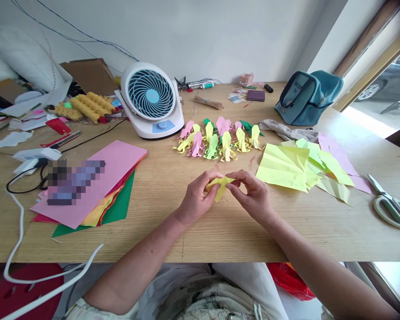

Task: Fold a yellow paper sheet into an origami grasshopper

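A small folded piece of yellow paper (221, 185) is pinched between both hands above the middle of the wooden table (220, 231). My left hand (197, 200) grips its left end with fingers curled. My right hand (253, 197) pinches its right end with thumb and fingertips. Just beyond the hands stands a cluster of several folded paper figures (220, 140) in yellow, pink and green.
A stack of coloured paper sheets (100, 186) lies at the left, creased yellow-green sheets (286, 166) at the right, scissors (391, 208) at the far right edge. A white desk fan (151, 100) and a blue bag (306, 98) stand at the back. White cables (20, 231) trail off the left front.
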`<state>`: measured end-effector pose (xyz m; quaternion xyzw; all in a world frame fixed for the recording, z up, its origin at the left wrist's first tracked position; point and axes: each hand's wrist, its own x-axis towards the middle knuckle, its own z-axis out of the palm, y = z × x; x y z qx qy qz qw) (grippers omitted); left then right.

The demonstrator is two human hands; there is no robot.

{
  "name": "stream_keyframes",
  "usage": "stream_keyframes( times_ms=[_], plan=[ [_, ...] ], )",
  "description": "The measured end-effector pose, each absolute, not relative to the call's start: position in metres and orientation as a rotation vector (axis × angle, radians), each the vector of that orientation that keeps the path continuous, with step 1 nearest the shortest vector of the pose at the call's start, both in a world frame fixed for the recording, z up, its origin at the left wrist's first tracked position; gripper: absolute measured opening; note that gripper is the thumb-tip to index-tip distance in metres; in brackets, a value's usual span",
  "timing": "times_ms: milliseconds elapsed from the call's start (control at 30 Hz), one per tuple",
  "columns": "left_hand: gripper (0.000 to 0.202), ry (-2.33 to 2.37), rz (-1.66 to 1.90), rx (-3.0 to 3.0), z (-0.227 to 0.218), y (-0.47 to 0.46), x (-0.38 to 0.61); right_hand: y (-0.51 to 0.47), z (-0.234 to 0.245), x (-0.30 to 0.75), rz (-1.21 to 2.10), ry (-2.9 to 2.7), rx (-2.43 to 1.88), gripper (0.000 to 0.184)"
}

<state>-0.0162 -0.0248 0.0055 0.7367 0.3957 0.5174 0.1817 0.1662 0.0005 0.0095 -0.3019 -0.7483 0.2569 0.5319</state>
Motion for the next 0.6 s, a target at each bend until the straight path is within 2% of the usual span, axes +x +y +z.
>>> stream_keyframes(
  times_ms=[333, 600],
  plan=[
    [0.016, 1.051, 1.418, 1.998, 0.0076, -0.0259, -0.0149, -0.0005, 0.0134, 0.1684, 0.619, -1.849, -0.676, 0.02],
    [0.017, 1.036, 1.422, 2.109, 0.0081, -0.0238, -0.0181, -0.0013, 0.0148, 0.1682, 0.603, -1.878, -0.66, 0.018]
  ],
)
